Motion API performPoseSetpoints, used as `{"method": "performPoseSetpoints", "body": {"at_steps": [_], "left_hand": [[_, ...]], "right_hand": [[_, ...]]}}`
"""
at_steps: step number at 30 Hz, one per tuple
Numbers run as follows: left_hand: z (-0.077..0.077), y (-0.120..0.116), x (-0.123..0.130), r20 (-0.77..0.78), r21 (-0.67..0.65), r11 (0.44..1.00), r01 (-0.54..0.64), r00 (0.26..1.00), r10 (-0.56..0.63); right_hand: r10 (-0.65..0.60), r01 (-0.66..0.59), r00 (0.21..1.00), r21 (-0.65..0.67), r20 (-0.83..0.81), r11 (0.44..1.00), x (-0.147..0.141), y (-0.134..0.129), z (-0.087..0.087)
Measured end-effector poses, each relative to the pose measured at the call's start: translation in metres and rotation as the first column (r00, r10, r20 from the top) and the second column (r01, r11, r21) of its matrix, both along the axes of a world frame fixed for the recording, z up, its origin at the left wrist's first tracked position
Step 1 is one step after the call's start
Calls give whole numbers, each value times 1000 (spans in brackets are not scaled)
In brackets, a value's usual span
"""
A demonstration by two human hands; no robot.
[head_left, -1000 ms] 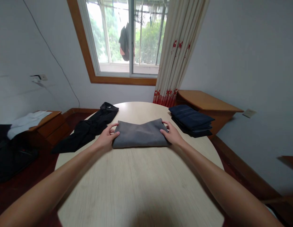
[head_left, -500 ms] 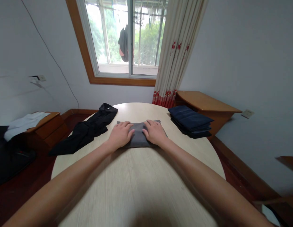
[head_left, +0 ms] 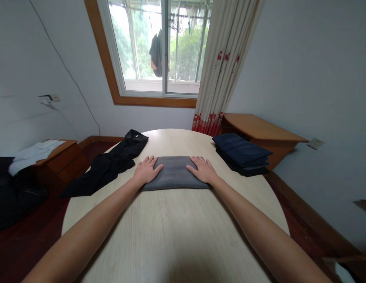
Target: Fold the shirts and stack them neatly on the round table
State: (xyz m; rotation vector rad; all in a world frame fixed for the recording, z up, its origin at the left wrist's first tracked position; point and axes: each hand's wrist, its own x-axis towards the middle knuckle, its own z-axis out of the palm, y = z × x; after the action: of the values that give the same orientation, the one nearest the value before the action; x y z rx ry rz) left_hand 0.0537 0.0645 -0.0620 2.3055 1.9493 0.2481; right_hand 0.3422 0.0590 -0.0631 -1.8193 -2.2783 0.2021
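A dark grey garment (head_left: 174, 173), folded into a flat rectangle, lies across the middle of the table. My left hand (head_left: 146, 170) rests flat on its left end, fingers spread and pointing away from me. On the right end lies my right hand (head_left: 202, 169), also flat with the thumb apart from the fingers. Parts of both ends of the garment are hidden under my hands. To the left stretches a loose black garment (head_left: 109, 167), crumpled and long. A stack of folded dark navy clothes (head_left: 242, 153) sits to the right.
The round pale table (head_left: 171, 232) holds all these clothes. Past it stand a wooden desk (head_left: 262, 127) on the right and a low wooden cabinet (head_left: 65, 159) with white cloth (head_left: 37, 153) on the left. A curtain (head_left: 222, 74) hangs beside the window.
My hands have moved apart toward the two ends of the grey garment. More of its middle shows, and it lies flatter and wider.
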Motion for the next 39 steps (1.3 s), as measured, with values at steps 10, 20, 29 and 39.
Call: {"method": "performPoseSetpoints", "body": {"at_steps": [10, 20, 29, 39], "left_hand": [[8, -56, 12, -135, 177, 939, 296, 952, -275], [5, -14, -58, -154, 32, 935, 354, 926, -346], [28, -6, -43, -171, 211, 970, 121, 982, -85], [5, -54, 36, 27, 56, 981, 188, 982, -189]], "right_hand": [[-46, 44, 998, -56, -44, 997, 18, -1, -7], [-8, 7, 985, 11, 173, 1000, 9, -92, 16], [167, -147, 965, -112, 201, 983, -26, -201, 54], [328, -326, 945, 137, 11, 935, -50, -126, 60]]}}
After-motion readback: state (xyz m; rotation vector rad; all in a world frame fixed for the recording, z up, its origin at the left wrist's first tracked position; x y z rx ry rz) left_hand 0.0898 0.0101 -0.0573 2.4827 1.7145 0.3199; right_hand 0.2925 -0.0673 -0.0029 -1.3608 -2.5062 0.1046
